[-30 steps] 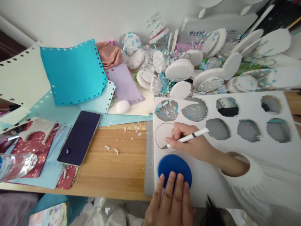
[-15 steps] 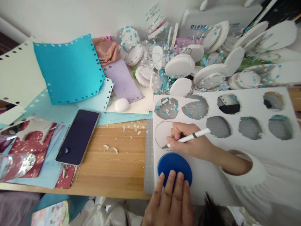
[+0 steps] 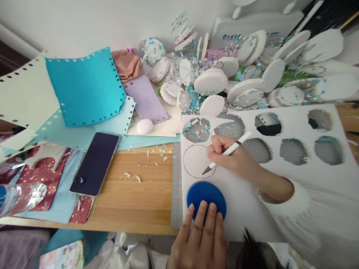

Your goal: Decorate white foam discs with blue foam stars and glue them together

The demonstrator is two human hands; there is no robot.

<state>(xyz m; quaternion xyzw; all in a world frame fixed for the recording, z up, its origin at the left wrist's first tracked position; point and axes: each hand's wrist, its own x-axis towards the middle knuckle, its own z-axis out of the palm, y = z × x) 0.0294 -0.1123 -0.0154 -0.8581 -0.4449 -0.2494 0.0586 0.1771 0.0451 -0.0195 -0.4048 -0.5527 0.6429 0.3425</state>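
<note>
My left hand (image 3: 198, 239) lies flat with fingers stretched out over the lower part of a blue disc (image 3: 206, 196). The disc rests on a white foam sheet (image 3: 241, 209). In my right hand (image 3: 232, 157) is a slim white pen-shaped craft knife (image 3: 230, 149) with a black band and a dark pointed tip. That tip touches the sheet inside the lower right of a thin oval outline (image 3: 193, 160). My closed right fingers cover part of the outline's right edge. Several ragged oval holes (image 3: 293, 151) are cut through the sheet.
Many white foam discs (image 3: 210, 81) with star garlands crowd the back, before a white router (image 3: 255, 31). A phone (image 3: 95, 164), coloured papers (image 3: 85, 87) and a plastic bottle (image 3: 22, 198) lie left. Foam scraps (image 3: 138, 178) dot the wooden desk (image 3: 134, 209). A grey cutting mat (image 3: 176, 201) shows under the sheet.
My right hand has shifted right, bringing the knife tip from the outline's lower left toward its lower right. The knife stands steeper. My left hand stays on the blue disc.
</note>
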